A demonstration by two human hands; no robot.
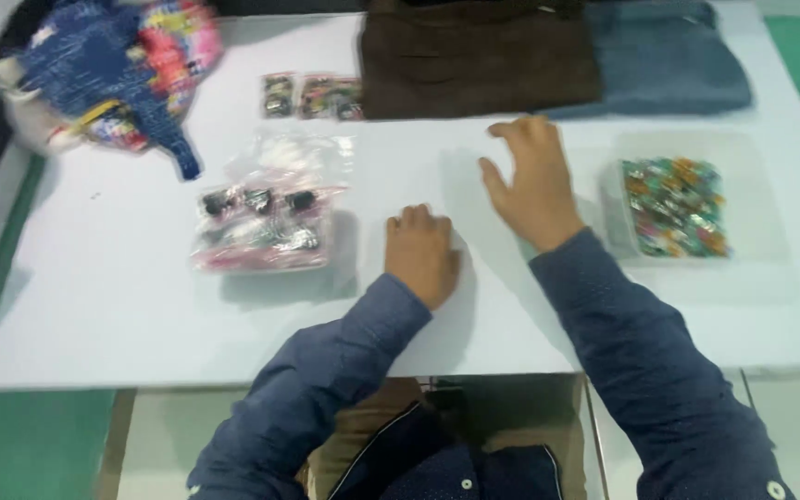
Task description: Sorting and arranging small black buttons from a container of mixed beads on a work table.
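Resting on the white table (pixel 122 306), both hands are empty and lie apart from every object. The left hand (pixel 423 252) sits knuckles-up near the table's middle with its fingers curled under into a loose fist; nothing is gripped. The right hand (pixel 531 181) lies further out and slightly to the right, palm down, fingers spread and extended flat against the surface, holding nothing. Both forearms wear dark blue dotted sleeves (pixel 641 361).

Nearest object to the left hand: a clear plastic bag (pixel 266 218) lying flat on the table to its left, near but not touching. The bag holds small dark items and pinkish material; the frame is blurred, so the contents cannot be identified with certainty.

Nearest object to the right hand: a clear shallow container (pixel 752 185) to its right, holding a dense cluster of small multicoloured pieces (pixel 675 206). Hand and container are close but separate.

Far edge of the table, left to right:
- a bundle of patterned cloth (pixel 113 69) in blue, pink and yellow at the left corner, overhanging the edge;
- three small packets (pixel 312 96) set side by side;
- a folded brown garment (pixel 479 57);
- a folded blue-grey garment (pixel 673 57), touching the brown one, apparently tucked partly beneath it.

Green flooring (pixel 30 444) shows beyond the near left edge of the table.
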